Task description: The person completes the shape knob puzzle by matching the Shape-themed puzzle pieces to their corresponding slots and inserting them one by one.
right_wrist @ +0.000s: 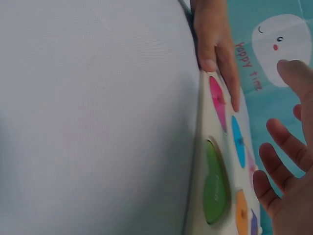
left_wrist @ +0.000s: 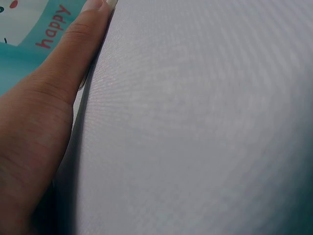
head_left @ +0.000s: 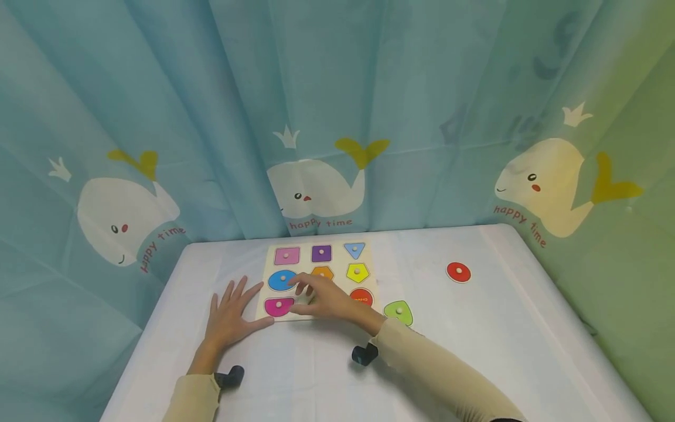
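Note:
A pale shape puzzle board [head_left: 338, 253] lies on the table. My left hand [head_left: 229, 316] is spread flat at its left side, thumb and forefinger touching the edge. Over the board hovers my right hand [head_left: 324, 299], thumb and fingers apart and holding nothing. Its fingertips are near the blue oval piece [head_left: 276, 281] and the magenta half-round piece [head_left: 270, 306]. The orange hexagon [head_left: 323, 271] is partly behind that hand. A green recess [right_wrist: 215, 183] without a piece shows in the right wrist view; the right hand hides it in the head view. A red round recess [head_left: 361, 295] holds no piece.
Right of the board lie a green rounded piece [head_left: 399, 316] and, farther off, a red round piece [head_left: 458, 272]. Pink, purple, light blue and yellow pieces sit in the board. A whale-print curtain [head_left: 422, 117] hangs behind the white table [head_left: 474, 351].

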`<state>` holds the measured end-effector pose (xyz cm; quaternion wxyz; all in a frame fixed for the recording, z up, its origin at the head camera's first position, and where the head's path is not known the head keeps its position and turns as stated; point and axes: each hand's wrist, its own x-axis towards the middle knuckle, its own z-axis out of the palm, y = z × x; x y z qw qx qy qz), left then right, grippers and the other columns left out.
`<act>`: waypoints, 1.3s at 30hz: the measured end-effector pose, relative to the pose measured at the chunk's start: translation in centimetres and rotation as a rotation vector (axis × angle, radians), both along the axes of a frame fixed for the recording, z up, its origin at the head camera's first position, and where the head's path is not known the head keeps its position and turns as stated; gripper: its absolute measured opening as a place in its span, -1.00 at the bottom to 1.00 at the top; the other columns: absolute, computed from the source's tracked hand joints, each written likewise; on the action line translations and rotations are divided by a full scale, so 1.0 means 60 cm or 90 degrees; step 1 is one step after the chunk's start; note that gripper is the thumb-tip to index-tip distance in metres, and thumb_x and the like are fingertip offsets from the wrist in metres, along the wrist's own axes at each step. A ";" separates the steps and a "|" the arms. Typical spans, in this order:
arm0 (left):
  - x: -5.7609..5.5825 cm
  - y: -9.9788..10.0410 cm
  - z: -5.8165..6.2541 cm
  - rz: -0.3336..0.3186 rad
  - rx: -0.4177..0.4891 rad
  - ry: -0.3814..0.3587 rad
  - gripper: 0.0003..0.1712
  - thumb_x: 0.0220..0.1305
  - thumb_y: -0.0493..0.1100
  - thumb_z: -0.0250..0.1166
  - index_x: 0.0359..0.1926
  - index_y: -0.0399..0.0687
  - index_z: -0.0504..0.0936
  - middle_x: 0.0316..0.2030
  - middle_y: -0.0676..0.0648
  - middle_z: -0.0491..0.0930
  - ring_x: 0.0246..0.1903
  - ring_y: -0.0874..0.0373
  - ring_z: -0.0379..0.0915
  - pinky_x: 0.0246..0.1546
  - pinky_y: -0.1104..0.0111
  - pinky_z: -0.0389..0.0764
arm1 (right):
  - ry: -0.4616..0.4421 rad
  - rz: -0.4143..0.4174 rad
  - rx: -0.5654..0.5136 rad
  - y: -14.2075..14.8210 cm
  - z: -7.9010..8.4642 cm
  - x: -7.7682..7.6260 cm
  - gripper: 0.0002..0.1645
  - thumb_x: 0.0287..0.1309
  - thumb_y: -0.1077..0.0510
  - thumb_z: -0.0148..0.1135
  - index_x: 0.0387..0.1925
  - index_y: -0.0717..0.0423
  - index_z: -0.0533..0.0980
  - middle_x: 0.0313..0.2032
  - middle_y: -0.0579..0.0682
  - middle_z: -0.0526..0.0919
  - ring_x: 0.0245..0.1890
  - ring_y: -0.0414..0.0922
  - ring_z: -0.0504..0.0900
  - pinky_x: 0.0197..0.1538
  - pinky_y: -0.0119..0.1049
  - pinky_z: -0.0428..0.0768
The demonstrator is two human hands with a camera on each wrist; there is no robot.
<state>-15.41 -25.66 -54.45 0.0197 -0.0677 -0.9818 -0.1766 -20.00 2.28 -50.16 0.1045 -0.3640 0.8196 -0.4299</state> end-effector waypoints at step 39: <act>-0.003 -0.003 -0.008 0.007 0.011 0.003 0.13 0.00 0.45 0.45 0.52 0.11 0.34 0.56 -0.30 0.09 0.54 -0.39 -0.19 0.38 -0.48 -0.25 | 0.013 -0.275 0.001 0.307 -0.003 0.034 -0.45 0.18 0.06 0.51 0.17 0.07 0.55 -0.11 -0.10 0.67 -0.11 -0.12 0.58 0.01 -0.08 0.63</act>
